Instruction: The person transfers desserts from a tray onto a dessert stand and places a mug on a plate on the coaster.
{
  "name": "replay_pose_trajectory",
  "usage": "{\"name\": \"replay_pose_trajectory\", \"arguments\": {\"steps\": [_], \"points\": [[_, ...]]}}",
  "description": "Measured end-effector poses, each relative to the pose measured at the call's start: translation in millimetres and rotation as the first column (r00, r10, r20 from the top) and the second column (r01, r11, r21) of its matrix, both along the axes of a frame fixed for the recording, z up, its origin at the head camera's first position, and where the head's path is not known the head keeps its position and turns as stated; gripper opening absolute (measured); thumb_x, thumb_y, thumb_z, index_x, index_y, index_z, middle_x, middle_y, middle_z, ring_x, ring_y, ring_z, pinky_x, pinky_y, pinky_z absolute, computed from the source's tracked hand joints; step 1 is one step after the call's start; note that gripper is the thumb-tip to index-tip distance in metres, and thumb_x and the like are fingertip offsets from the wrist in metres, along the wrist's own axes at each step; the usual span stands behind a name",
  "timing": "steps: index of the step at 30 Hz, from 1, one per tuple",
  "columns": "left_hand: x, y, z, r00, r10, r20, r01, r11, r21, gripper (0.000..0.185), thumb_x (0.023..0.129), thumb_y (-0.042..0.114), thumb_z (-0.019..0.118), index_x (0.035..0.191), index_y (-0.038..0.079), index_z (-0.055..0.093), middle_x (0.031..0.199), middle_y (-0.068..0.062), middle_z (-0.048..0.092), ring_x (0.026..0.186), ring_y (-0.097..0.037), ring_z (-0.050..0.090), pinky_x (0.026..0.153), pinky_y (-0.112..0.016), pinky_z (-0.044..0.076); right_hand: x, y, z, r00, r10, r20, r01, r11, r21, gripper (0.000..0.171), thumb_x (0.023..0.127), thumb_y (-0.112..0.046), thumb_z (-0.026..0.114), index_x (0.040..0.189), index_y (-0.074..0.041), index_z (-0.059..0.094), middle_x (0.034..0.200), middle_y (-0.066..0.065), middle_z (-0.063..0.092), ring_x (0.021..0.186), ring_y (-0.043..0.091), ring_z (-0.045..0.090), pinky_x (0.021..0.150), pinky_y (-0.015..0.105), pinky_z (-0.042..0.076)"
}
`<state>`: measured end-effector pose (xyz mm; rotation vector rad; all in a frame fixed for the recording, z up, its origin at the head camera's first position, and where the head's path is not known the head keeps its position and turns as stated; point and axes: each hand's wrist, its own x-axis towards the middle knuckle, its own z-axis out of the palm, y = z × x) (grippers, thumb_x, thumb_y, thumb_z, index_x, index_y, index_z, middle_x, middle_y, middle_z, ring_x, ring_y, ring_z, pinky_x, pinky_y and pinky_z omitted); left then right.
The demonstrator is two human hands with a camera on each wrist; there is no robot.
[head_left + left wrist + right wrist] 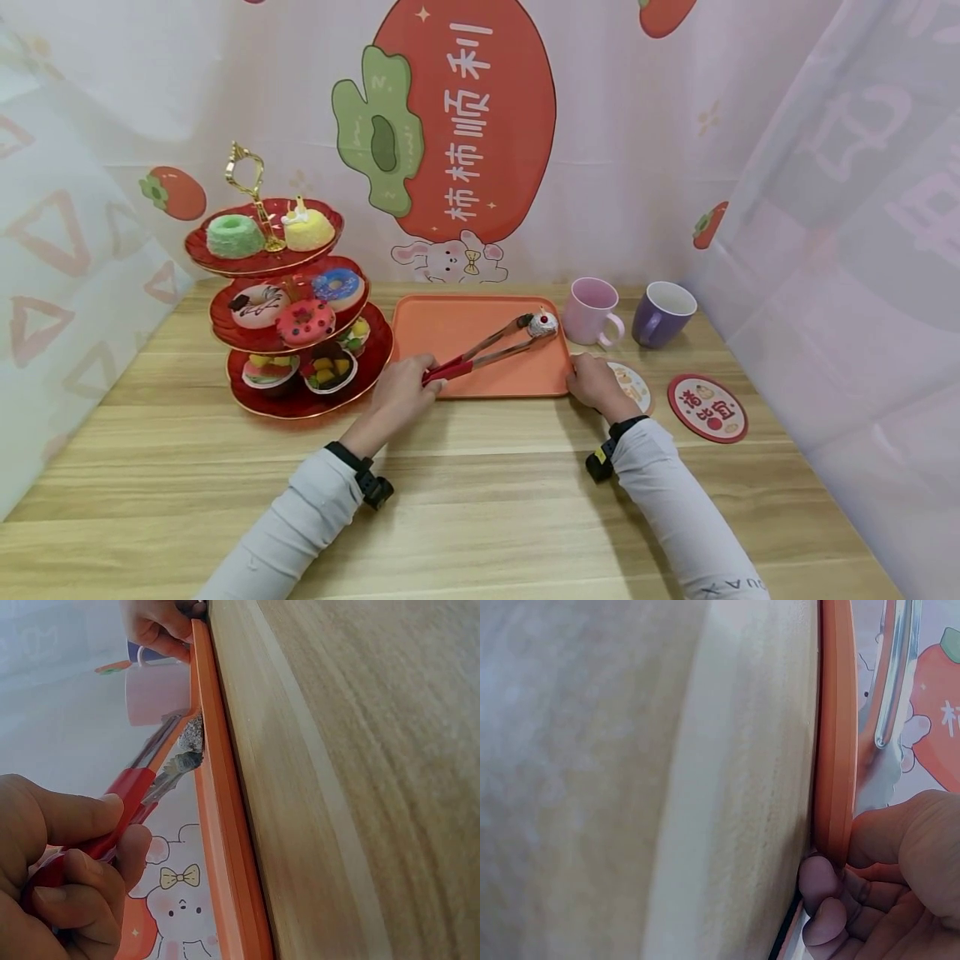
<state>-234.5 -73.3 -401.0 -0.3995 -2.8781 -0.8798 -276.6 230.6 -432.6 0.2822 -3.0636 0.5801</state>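
My left hand [403, 390] grips the red handles of metal tongs [487, 352], fingers curled round them in the left wrist view. The tongs reach over an orange tray [427, 333]. Their tips lie either side of a small white cake [543, 324] with a red cherry on top, near the tray's right end. At the tray's front right corner, my right hand [596, 385] pinches the rim between thumb and fingers, as the right wrist view shows thumb [889, 832] above and fingertips below.
A three-tier red stand [300, 408] holding toy cakes, donuts and tarts stands left of the tray. A pink mug [588, 312] and a purple mug [660, 317] are at the back right. Two round coasters lie nearer, one [632, 385] partly behind my right hand, the other red-rimmed [707, 407].
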Motion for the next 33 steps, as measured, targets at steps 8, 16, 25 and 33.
{"name": "replay_pose_trajectory", "arguments": {"steps": [8,16,25,33], "points": [[6.1,-2,2.4,1.000,-0.002,-0.025,0.003,1.000,0.020,0.012,0.082,0.016,0.072,0.087,0.010,0.063,0.069,-0.002,0.054,0.057,-0.019,0.045,0.052,-0.030,0.033,-0.2,1,0.3,1.000,0.008,0.004,-0.008,1.000,-0.003,0.017,0.083,0.000,0.052,0.067,-0.006,0.051,0.063,0.007,0.051,0.061,0.025,0.050,0.058,0.037,0.040],[14.6,-10,5.7,1.000,0.007,-0.022,-0.006,0.998,0.057,0.013,0.082,0.016,0.072,0.088,0.010,0.063,0.067,-0.001,0.053,0.056,-0.019,0.044,0.050,-0.030,0.034,-1.8,3,-0.2,1.000,0.004,0.008,-0.003,1.000,-0.008,0.018,0.083,0.001,0.050,0.066,-0.006,0.051,0.061,0.007,0.049,0.059,0.025,0.047,0.056,0.034,0.037],[27.8,-29,14.8,0.999,0.003,-0.053,0.001,0.998,0.067,0.011,0.082,0.016,0.072,0.089,0.009,0.064,0.065,0.000,0.052,0.053,-0.017,0.041,0.049,-0.030,0.032,-3.4,1,-3.2,1.000,0.000,-0.004,0.000,1.000,-0.003,0.016,0.081,0.000,0.051,0.067,-0.006,0.052,0.064,0.007,0.052,0.062,0.027,0.051,0.059,0.038,0.040],[44.9,-45,28.1,0.999,0.007,-0.042,-0.004,0.997,0.080,0.013,0.083,0.016,0.071,0.092,0.008,0.065,0.063,0.001,0.051,0.054,-0.017,0.041,0.047,-0.031,0.032,-2.2,1,-3.5,1.000,0.004,-0.008,-0.004,1.000,-0.007,0.017,0.081,0.001,0.051,0.066,-0.006,0.051,0.064,0.008,0.052,0.062,0.027,0.050,0.058,0.038,0.040]]}}
